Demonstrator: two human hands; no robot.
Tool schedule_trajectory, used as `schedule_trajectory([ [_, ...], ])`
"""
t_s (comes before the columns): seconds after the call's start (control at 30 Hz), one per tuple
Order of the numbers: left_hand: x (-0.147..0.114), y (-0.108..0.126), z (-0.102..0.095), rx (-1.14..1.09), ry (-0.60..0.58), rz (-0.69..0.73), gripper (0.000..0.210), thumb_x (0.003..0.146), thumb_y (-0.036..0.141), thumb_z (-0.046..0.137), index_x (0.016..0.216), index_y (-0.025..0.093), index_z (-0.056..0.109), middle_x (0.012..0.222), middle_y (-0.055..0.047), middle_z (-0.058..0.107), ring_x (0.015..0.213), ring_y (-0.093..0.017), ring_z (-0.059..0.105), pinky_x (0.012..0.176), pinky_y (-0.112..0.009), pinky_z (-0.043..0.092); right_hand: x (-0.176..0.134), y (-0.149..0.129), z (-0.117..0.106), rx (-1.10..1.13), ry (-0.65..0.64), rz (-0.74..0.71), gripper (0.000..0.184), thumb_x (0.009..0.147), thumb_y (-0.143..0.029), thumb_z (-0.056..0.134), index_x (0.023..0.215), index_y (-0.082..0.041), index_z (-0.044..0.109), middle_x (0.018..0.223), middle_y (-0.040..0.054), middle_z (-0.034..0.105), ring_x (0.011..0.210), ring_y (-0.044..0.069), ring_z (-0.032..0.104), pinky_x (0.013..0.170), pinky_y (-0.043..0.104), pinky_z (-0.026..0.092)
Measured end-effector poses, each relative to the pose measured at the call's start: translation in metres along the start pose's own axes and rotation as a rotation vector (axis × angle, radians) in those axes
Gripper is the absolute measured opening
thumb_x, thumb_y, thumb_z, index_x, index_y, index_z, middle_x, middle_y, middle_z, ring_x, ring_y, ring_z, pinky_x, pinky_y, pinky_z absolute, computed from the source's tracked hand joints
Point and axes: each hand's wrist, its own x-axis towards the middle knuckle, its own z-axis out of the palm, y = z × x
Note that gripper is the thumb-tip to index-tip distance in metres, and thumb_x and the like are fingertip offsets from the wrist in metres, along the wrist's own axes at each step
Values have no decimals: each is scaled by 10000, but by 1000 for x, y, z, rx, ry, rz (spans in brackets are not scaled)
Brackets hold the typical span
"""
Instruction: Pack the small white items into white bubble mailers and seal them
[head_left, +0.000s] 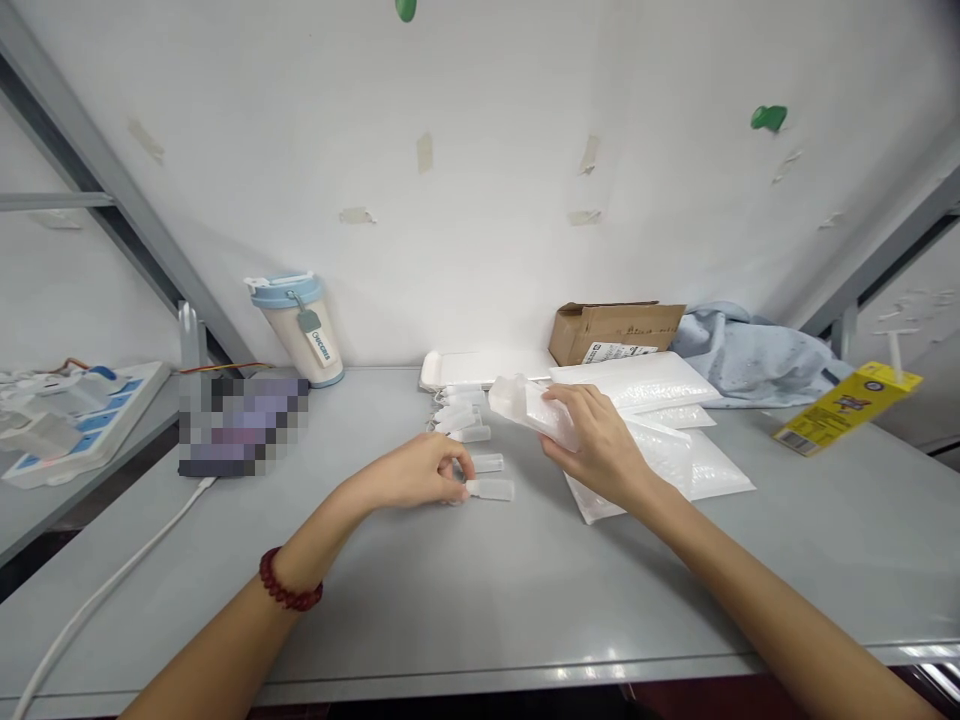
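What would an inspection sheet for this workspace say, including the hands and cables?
Surface: gray tabletop, with light reflections near its front edge.
Job's things: small translucent plastic tubes, roughly in a column; white bubble mailers piled at right.
Clutter: blue-lidded tumbler, cardboard box, pale blue cloth, yellow drink carton with straw, pixelated device.
Left hand: pinches the left end of the nearest tube.
Right hand: holds a translucent bubble bag.
Cables: white cable runs from the device toward the lower left; thin red and yellow wires lie behind it.
Surroundings: white wall bearing tape scraps; power strip with plugs at left.
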Motion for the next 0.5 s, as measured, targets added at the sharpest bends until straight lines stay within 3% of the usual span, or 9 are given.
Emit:
schedule_trajectory([
  [0.3, 2, -2, 11, 69, -45, -23, 179, 655, 335, 596, 713, 176, 651, 600, 8, 597, 526, -127, 497, 466, -223, 336, -1, 2, 1, -8, -27, 9, 384, 755, -199, 557, 1114, -214, 419, 1071, 96, 554, 986, 269, 499, 789, 420, 434],
  [0.5, -10, 8, -11, -149, -112, 22, 197, 667, 366, 636, 699, 175, 669, 633, -14, 631, 592, -131, 535, 542, -219, 391, -1, 2, 2, -14, -48, 23, 380, 758, -202, 550, 1114, -217, 418, 1076, 99, 553, 990, 275, 495, 787, 427, 432],
])
